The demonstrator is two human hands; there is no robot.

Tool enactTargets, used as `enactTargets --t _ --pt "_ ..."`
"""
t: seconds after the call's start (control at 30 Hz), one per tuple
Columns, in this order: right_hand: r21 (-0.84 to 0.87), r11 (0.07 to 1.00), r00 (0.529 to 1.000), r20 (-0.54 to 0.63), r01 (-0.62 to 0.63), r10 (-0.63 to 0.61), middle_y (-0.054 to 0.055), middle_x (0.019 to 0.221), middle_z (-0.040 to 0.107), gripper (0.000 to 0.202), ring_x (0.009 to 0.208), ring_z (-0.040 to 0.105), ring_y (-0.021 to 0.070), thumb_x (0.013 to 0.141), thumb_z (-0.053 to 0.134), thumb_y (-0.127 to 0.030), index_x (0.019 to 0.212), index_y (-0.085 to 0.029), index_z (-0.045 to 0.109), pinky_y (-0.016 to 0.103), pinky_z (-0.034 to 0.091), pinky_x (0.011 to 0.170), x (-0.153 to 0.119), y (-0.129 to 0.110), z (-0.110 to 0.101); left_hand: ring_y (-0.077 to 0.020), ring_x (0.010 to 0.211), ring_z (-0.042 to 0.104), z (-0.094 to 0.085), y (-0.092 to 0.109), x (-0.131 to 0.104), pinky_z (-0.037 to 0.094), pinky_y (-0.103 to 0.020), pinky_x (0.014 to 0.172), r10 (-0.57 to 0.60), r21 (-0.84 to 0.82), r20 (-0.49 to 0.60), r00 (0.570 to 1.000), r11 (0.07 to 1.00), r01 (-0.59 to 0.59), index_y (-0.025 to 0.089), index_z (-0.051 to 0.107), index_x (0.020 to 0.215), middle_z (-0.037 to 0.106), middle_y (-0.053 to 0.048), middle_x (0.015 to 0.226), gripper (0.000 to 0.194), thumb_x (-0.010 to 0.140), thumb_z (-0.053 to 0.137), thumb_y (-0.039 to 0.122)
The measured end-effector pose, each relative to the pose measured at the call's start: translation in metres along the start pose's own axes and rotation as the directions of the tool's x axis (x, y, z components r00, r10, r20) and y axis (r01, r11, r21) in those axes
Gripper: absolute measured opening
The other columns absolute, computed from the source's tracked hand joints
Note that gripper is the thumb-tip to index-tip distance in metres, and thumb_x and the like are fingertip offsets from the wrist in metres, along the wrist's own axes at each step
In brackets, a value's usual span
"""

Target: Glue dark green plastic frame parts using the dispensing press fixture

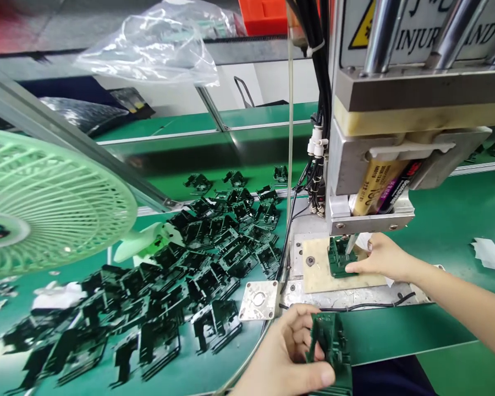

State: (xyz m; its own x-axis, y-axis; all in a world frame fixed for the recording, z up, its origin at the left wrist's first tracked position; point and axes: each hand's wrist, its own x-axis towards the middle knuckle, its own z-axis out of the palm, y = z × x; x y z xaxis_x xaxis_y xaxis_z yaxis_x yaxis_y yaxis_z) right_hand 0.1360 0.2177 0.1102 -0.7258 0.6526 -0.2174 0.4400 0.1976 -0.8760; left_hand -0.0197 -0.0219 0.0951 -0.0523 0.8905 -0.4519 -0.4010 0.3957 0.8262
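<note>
A dark green plastic part is in my left hand, fingers wrapped round its left side, near the table's front edge. Under the machine's nozzle, my right hand grips another green part by its right side. That part rests on the cream plate of the machine. The nozzle tip reaches down to the part's upper right area; whether it touches cannot be made out. Some white paper shows behind my right fingers.
Many similar green parts lie piled on the left of the table. A green fan stands far left. The machine head hangs above my right hand. A metal button box and cables are between pile and machine.
</note>
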Motion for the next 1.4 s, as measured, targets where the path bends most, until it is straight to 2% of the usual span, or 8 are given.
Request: enactTargets --t 0.3,0.53,0.63,0.73,1.03,1.17,1.27,1.4 --pt "0.277 0.939 0.926 0.367 -0.203 0.092 0.004 0.080 0.070 0.035 0.088 0.067 0.0303 0.067 0.083 -0.051 0.079 -0.020 0.073 0.036 0.057 0.080 -0.039 -0.009 -0.040 -0.0122 0.068 0.062 0.013 0.082 0.045 0.047 -0.027 0.067 -0.145 0.129 -0.056 0.988 0.980 0.151 0.013 0.064 0.099 0.067 0.000 0.079 0.070 0.045 0.101 0.040" --pt "-0.129 0.985 0.985 -0.146 -0.111 0.092 0.003 0.070 0.065 0.038 0.065 0.064 0.0278 0.072 0.077 -0.061 0.074 -0.025 0.069 0.032 0.055 0.051 -0.129 0.062 -0.061 -0.0159 0.075 0.065 0.029 0.081 0.102 0.053 -0.032 0.072 0.140 0.384 0.047 0.989 0.912 -0.147 0.014 0.058 0.101 0.066 -0.003 0.084 0.063 0.058 0.094 0.044" --pt "-0.141 0.989 0.956 -0.293 -0.043 0.000 0.008 0.107 0.072 0.051 0.101 0.069 0.0362 0.072 0.079 -0.055 0.113 -0.027 0.072 0.036 0.064 0.077 -0.157 0.084 -0.057 -0.0137 0.074 0.059 0.027 0.079 0.110 0.049 -0.030 0.071 0.248 0.487 0.018 0.969 0.844 -0.225 0.017 0.053 0.107 0.062 0.000 0.087 0.066 0.059 0.093 0.038" --pt "-0.168 0.985 0.940 -0.324 0.050 -0.103 0.007 0.138 0.061 0.063 0.124 0.059 0.0367 0.081 0.076 -0.052 0.138 -0.029 0.060 0.040 0.060 0.096 -0.168 0.093 -0.048 -0.0138 0.069 0.050 0.026 0.080 0.107 0.042 -0.028 0.065 0.320 0.634 0.001 0.948 0.733 -0.248 0.019 0.052 0.104 0.055 0.004 0.077 0.062 0.059 0.091 0.036" --pt "-0.217 0.962 0.915 -0.330 0.164 -0.230 0.009 0.135 0.061 0.057 0.123 0.058 0.0400 0.092 0.068 -0.052 0.141 -0.025 0.054 0.052 0.053 0.105 -0.156 0.074 -0.028 -0.0197 0.069 0.058 0.034 0.092 0.107 0.047 -0.032 0.065 0.273 0.836 0.054 0.961 0.514 -0.193 0.018 0.065 0.114 0.058 0.003 0.071 0.057 0.065 0.088 0.037" --pt "-0.272 0.946 0.902 -0.340 0.177 -0.267 0.009 0.135 0.062 0.056 0.122 0.059 0.0386 0.092 0.067 -0.053 0.139 -0.024 0.055 0.050 0.057 0.099 -0.153 0.074 -0.026 -0.0326 0.100 0.066 0.024 0.084 0.104 0.055 -0.043 0.083 0.293 0.864 0.053 0.955 0.465 -0.191 0.014 0.048 0.143 0.069 -0.014 0.108 0.099 0.061 0.092 0.043" --pt "-0.375 0.917 0.886 -0.369 0.134 -0.280 0.010 0.137 0.060 0.057 0.091 0.070 0.0326 0.095 0.063 -0.051 0.144 -0.025 0.051 0.046 0.064 0.076 -0.159 0.084 -0.028 -0.0433 0.137 0.045 0.009 0.070 0.073 0.048 -0.056 0.105 0.470 0.947 0.147 0.870 0.186 -0.261 0.015 0.024 0.158 0.043 -0.027 0.154 0.123 0.062 0.092 0.050" --pt "-0.438 0.896 0.903 -0.351 0.077 -0.249 0.011 0.144 0.054 0.064 0.042 0.043 0.0126 0.098 0.059 -0.053 0.153 -0.029 0.038 0.035 0.050 0.039 -0.171 0.095 -0.029 -0.0388 0.137 0.048 -0.020 0.041 0.012 0.047 -0.055 0.107 0.680 0.914 0.387 0.623 -0.371 -0.163 0.019 0.041 0.151 0.053 -0.019 0.150 0.067 0.093 0.066 0.041"
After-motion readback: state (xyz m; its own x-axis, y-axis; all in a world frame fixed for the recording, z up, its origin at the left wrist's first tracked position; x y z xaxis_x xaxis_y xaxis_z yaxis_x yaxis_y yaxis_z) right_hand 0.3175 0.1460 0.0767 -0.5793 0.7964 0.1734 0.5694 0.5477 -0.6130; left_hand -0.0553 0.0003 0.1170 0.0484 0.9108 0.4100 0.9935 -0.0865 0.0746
